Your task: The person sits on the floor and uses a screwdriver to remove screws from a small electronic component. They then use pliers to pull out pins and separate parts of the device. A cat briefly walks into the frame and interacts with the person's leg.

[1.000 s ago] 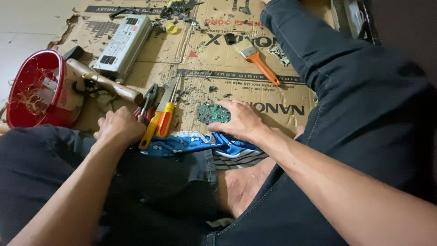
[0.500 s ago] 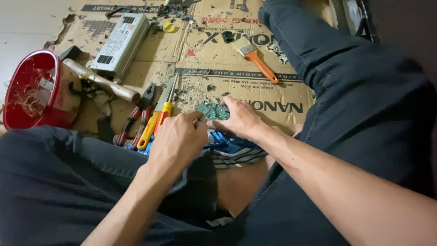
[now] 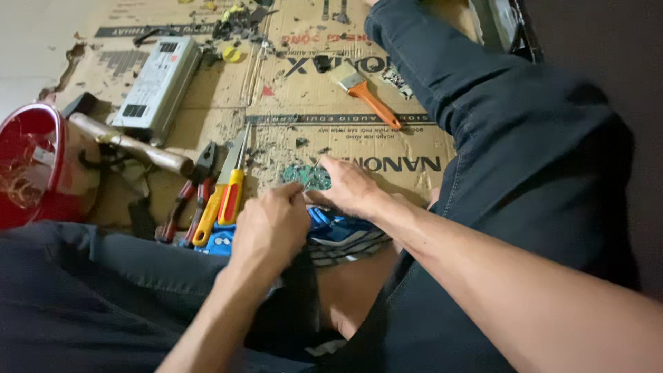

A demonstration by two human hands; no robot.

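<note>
A: Where's the circuit board?

B: The green circuit board (image 3: pixel 309 176) lies flat on the cardboard sheet (image 3: pixel 387 148), right at the fingertips of both hands. The right hand (image 3: pixel 349 188) rests over its right edge, fingers spread and pressing down on or beside it. The left hand (image 3: pixel 271 224) comes in from the near side, fingers curled together at the board's near edge. Cannot tell whether they pinch the board itself or something small on it; the knuckles hide the contact.

A: What's around the hands?

B: Just under both wrists, a blue plastic piece (image 3: pixel 331 228) on a striped cloth (image 3: pixel 345 245). Touching distance left of the left hand: a yellow-handled cutter (image 3: pixel 224 197) and red-handled pliers (image 3: pixel 183 207), lying side by side, tips pointing away. Further left, a wooden-handled hammer (image 3: pixel 135 146) and a red bucket (image 3: pixel 34 166) with scraps inside.

A: And beyond the board?

B: Well past it, an orange-handled brush (image 3: pixel 366 93); off to the far left, a grey metal box (image 3: pixel 155 86). Dark crumbs and chips scatter the cardboard between them.

A: Anything blocking?

B: The person's dark trouser legs (image 3: pixel 497 138) flank the work on both sides; the right forearm crosses the near view.
</note>
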